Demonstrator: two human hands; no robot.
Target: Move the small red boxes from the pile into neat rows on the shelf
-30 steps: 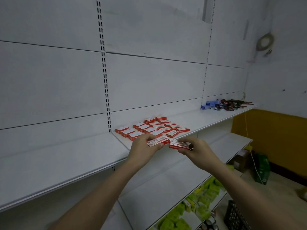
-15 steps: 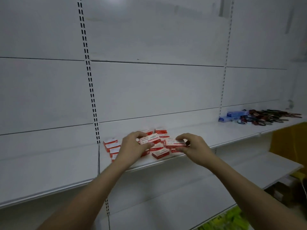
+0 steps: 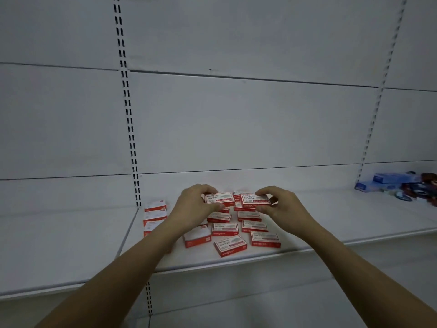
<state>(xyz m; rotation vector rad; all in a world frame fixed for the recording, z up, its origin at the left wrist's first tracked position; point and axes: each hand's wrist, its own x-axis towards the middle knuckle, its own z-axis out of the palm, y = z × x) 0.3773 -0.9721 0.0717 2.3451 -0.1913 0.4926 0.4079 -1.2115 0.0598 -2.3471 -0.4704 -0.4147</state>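
Red boxes (image 3: 236, 229) lie in rough rows by the shelf's (image 3: 331, 223) front edge. Left hand (image 3: 194, 205) and right hand (image 3: 281, 207) each pinch one box flat above the back rows, seemingly to extend them.

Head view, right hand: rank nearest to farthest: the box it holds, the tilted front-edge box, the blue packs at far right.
1. Box held in the right hand: the red box, pinched in its fingers.
2. Tilted box: front edge of the shelf, below-left of the hand.
3. Blue packs: far right, at the back.
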